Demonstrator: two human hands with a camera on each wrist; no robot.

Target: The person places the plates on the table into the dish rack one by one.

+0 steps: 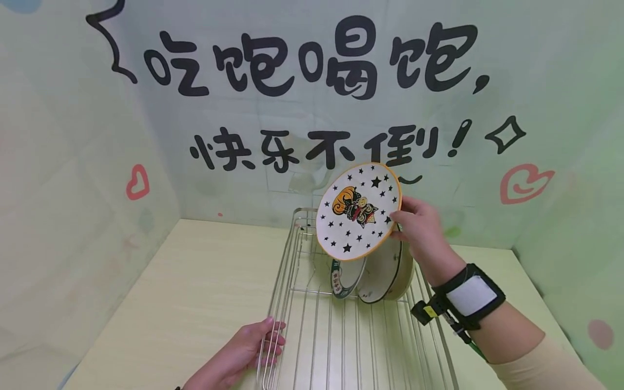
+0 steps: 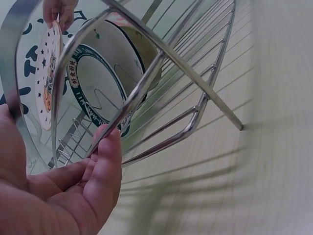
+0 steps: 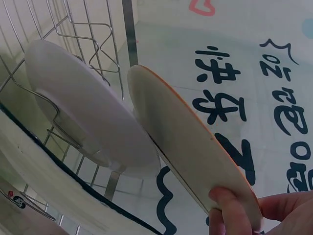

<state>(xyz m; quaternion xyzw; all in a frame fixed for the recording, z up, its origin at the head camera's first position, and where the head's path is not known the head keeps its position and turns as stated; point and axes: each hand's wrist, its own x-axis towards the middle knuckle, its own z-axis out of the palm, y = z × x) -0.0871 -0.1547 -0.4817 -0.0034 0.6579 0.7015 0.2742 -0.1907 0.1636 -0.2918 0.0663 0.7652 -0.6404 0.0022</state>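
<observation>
My right hand pinches a white plate by its edge, thumb on the front and fingers behind. It has an orange rim, black stars and a cartoon figure. The plate is raised above the wire dish rack, tilted, and in the head view overlaps the dishes there. Behind it stand a green-patterned plate and a dark-rimmed white dish, both on edge in the rack. My left hand grips the rack's left side, fingers curled round the wires.
Behind the dark-rimmed dish leans a beige dish. The rack stands on a light wooden table. A printed cloth backdrop with large lettering closes off the back and both sides. A camera strap circles my right wrist.
</observation>
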